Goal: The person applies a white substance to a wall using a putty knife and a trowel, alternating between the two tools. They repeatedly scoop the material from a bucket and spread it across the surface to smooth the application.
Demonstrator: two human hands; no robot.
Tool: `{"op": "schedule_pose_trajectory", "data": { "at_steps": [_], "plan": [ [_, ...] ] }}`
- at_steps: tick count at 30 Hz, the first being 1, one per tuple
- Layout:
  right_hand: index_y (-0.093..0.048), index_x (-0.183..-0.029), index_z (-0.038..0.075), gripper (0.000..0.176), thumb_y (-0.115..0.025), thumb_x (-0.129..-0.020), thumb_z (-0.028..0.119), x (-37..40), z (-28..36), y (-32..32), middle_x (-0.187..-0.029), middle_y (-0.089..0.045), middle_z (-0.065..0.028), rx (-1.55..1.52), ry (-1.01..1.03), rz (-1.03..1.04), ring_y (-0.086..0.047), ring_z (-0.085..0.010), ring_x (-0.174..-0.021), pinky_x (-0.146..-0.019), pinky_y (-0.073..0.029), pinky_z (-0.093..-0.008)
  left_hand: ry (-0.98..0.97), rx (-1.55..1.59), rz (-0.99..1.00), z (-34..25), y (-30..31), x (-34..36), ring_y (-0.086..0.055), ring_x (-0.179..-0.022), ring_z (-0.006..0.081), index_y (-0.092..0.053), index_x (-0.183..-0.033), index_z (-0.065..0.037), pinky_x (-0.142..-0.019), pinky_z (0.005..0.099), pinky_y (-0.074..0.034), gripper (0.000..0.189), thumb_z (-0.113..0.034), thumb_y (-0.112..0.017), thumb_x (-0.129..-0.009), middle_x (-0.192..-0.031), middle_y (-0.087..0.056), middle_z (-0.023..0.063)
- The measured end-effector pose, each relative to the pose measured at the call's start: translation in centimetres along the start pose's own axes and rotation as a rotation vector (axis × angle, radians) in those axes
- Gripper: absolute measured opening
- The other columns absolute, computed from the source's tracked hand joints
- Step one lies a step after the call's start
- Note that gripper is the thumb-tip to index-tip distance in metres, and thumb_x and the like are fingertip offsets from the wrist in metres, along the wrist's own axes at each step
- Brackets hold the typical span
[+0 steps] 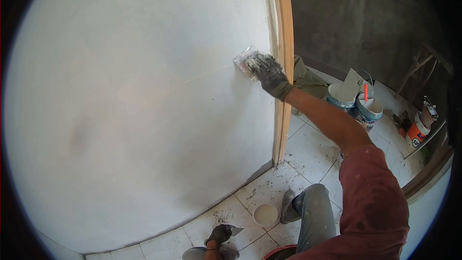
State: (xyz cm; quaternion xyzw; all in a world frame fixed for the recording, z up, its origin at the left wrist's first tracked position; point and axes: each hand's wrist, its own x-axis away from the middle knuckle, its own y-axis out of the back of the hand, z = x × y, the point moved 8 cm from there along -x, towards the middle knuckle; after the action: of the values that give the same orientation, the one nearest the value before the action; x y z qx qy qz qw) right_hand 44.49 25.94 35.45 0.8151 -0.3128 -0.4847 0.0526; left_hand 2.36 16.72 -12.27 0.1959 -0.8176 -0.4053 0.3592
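My right hand, in a dark glove smeared with white plaster, reaches out to the white wall near the door frame. It grips a plastering trowel, whose flat blade lies against the wall; the handle is mostly covered by the fingers. A thin line runs leftward from the blade across the wall. Low down by my knee, my left hand in a dark glove is closed around a putty knife, its grey blade pointing right.
A round tub of pale paste stands on the tiled floor near my shoe. A red rim shows at the bottom. Beyond the wooden door frame are buckets, an orange-white pail and a wooden trestle.
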Motion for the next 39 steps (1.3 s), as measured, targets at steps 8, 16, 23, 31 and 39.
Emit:
{"op": "schedule_pose_trajectory", "data": {
  "at_steps": [8, 16, 23, 31, 39],
  "plan": [
    [-0.06, -0.115, 0.007, 0.033, -0.051, -0.086, 0.02, 3.8, -2.3, 1.3, -0.098, -0.066, -0.0222, -0.557, -1.091, -0.001, -0.062, -0.039, -0.094, -0.084, -0.049, -0.0471, -0.07, -0.066, 0.029, 1.3, -1.4, -0.8, -0.062, -0.093, 0.0399, -0.068, -0.097, -0.004, -0.085, 0.0446, -0.051, 0.036, -0.034, -0.051, -0.086, -0.098, -0.065, 0.0241],
    [-0.05, -0.124, 0.002, 0.041, -0.047, -0.085, 0.016, -7.3, -6.5, 1.1, -0.127, -0.047, -0.0261, -0.242, -1.2, 0.115, -0.058, -0.0377, -0.102, -0.079, -0.053, -0.0461, -0.106, -0.024, -0.017, 0.2, -1.2, -1.6, -0.063, -0.092, 0.0388, -0.069, -0.093, -0.006, -0.084, 0.0452, -0.051, 0.032, -0.032, -0.054, -0.083, -0.095, -0.066, 0.022],
    [-0.061, -0.113, 0.005, 0.035, -0.05, -0.083, 0.02, -4.8, -3.7, 4.6, -0.106, -0.062, -0.0188, -0.461, -0.864, -0.147, -0.059, -0.036, -0.099, -0.089, -0.047, -0.0429, -0.109, -0.08, 0.068, 0.0, -1.6, -1.0, -0.063, -0.092, 0.0382, -0.069, -0.1, -0.009, -0.085, 0.0448, -0.051, 0.033, -0.031, -0.049, -0.085, -0.097, -0.066, 0.0216],
    [-0.066, -0.114, 0.013, 0.036, -0.055, -0.08, 0.02, -1.4, -14.3, -0.7, -0.117, -0.062, -0.0154, -0.399, -1.197, -0.091, -0.061, -0.0338, -0.105, -0.093, -0.047, -0.0413, -0.226, -0.01, 0.007, 0.0, -2.2, -2.4, -0.063, -0.092, 0.0385, -0.069, -0.1, -0.009, -0.086, 0.0447, -0.051, 0.033, -0.03, -0.048, -0.085, -0.097, -0.066, 0.0226],
    [-0.062, -0.114, 0.005, 0.038, -0.052, -0.081, 0.021, -9.0, -2.6, 4.3, -0.112, -0.063, -0.0175, -0.551, -1.053, -0.055, -0.061, -0.0332, -0.103, -0.092, -0.048, -0.0399, -0.074, 0.049, 0.098, 0.6, -2.5, -3.0, -0.063, -0.097, 0.0381, -0.068, -0.102, -0.006, -0.088, 0.0441, -0.049, 0.032, -0.028, -0.053, -0.084, -0.102, -0.065, 0.0231]
  ]
}}
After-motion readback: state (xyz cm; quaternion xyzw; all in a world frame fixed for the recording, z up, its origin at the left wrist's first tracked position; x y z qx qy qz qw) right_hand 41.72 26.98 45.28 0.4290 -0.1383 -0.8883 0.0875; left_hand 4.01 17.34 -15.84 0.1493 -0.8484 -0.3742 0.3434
